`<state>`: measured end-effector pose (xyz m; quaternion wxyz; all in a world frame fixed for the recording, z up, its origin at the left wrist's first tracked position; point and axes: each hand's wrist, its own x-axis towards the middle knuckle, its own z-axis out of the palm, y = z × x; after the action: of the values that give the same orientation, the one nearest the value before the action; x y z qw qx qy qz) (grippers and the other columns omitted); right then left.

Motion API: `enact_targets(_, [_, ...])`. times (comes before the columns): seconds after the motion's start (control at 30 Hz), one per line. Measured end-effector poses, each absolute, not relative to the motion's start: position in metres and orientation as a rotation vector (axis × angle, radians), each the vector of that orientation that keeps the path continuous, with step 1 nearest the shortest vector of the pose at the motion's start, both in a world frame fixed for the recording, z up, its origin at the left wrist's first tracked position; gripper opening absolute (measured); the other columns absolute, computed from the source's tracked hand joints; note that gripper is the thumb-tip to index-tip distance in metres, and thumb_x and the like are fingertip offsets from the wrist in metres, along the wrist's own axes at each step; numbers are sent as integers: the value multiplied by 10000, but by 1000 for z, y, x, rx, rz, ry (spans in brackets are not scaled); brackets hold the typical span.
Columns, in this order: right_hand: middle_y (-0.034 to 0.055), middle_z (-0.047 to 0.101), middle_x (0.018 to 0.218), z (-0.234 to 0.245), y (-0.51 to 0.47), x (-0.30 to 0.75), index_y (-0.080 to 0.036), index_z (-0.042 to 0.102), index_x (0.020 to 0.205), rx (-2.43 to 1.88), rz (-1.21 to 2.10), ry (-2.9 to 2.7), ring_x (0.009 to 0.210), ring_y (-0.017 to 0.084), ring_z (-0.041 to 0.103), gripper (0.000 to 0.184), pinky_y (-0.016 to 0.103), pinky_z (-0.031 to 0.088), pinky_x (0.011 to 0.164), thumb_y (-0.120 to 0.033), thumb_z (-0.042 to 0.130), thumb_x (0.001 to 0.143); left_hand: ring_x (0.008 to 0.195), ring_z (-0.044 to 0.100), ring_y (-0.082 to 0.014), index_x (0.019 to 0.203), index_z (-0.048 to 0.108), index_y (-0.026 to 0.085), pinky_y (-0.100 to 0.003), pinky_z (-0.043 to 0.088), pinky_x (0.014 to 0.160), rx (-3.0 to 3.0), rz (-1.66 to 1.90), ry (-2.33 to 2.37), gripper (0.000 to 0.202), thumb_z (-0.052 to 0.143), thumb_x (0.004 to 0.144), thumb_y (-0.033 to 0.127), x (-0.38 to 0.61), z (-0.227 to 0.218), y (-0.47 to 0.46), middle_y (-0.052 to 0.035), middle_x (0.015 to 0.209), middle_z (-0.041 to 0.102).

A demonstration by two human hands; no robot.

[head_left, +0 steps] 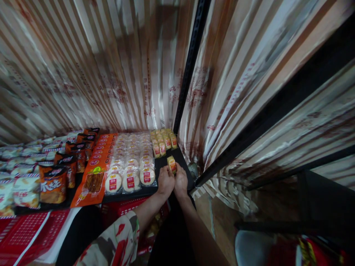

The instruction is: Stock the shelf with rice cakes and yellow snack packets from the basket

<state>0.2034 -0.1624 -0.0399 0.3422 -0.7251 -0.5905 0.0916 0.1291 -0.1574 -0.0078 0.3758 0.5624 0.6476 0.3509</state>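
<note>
My left hand and my right hand are close together over the front right corner of a black shelf. Between their fingertips they hold a small yellow snack pack with a red label, standing upright. Behind it, near the shelf's corner post, several matching yellow snack packs stand in rows. Left of my hands lie rows of round white crackers in clear wrappers with red labels.
An orange snack bag lies left of the crackers, then orange-and-black bags and white snack bags. Black metal posts and a pleated curtain bound the shelf. Red baskets sit below its front edge.
</note>
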Motion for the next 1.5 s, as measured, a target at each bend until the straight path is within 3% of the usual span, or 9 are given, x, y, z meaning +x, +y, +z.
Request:
enact_targets(0.5, [161, 577, 1103, -46, -108, 214, -76, 449, 1244, -1862, 288, -1474, 1035, 226, 505, 464, 345, 391, 902, -173, 357, 799, 1150, 512, -219, 1084, 581, 89, -323, 351, 1019, 1361, 877, 1584, 336, 457, 772, 86, 149, -1, -114, -152, 1216, 569])
enact_targets(0.67, [165, 575, 1106, -51, -91, 215, -76, 430, 1261, -1851, 284, -1427, 1056, 227, 499, 465, 350, 387, 914, -197, 353, 818, 1228, 454, -233, 1103, 582, 132, -345, 291, 1075, 1364, 920, 1570, 345, 504, 768, 108, 147, -7, -97, -136, 1273, 539])
enact_targets(1.03, [154, 537, 1104, -65, -59, 212, -115, 487, 1196, -1829, 177, -1406, 1019, 229, 516, 428, 344, 428, 884, -188, 411, 782, 1358, 239, -164, 1359, 348, 79, -275, 136, 1133, 1414, 671, 1629, 504, 365, 877, 225, 144, 6, -87, -123, 1460, 285])
enact_targets(1.13, [136, 532, 1086, -67, -55, 213, -147, 486, 1201, -1818, 160, -1403, 983, 221, 526, 430, 341, 437, 863, -194, 419, 778, 1360, 234, -165, 1361, 339, 49, -271, 129, 1133, 1430, 640, 1634, 509, 339, 882, 221, 143, 8, -87, -137, 1457, 284])
enact_targets(1.27, [115, 530, 1054, -70, -50, 214, -174, 483, 1202, -1798, 136, -1419, 947, 213, 527, 428, 333, 441, 839, -202, 423, 780, 1357, 241, -159, 1355, 365, 100, -261, 143, 1130, 1410, 657, 1634, 505, 359, 868, 232, 142, 7, -86, -103, 1457, 301])
enact_targets(1.5, [120, 534, 1027, -73, -43, 214, -148, 504, 1172, -1783, 143, -1416, 933, 219, 524, 403, 340, 445, 837, -235, 415, 789, 1356, 244, -158, 1350, 377, 108, -280, 147, 1134, 1440, 688, 1606, 496, 351, 864, 206, 142, 9, -87, -98, 1449, 322])
